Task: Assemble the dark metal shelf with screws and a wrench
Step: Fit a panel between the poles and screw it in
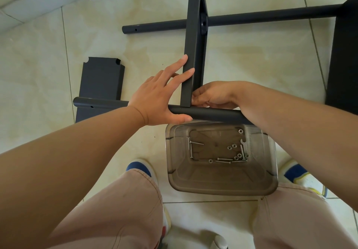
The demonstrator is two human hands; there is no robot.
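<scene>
Now, from the head camera: dark metal shelf frame [193, 35] lying flat on the tiled floor [48, 55], three round tubes crossed by one flat crossbar [190, 59]. Left hand [160, 97] spread wide, fingers straight against the left face of the crossbar, thumb hooked under the nearest tube [209, 114]. Right hand [211, 95] tucked in at the joint where crossbar meets that tube, fingers curled tight against the bar's end; whether anything is pinched there cannot be told. Just below the tube, between the knees, a clear plastic bin [220, 181] holding loose screws [224, 159], nuts and washers, plus a small wrench [242, 148] lying untouched. Off to the left, a separate dark panel [100, 82] flat on the floor, partly under the tube's far end.
</scene>
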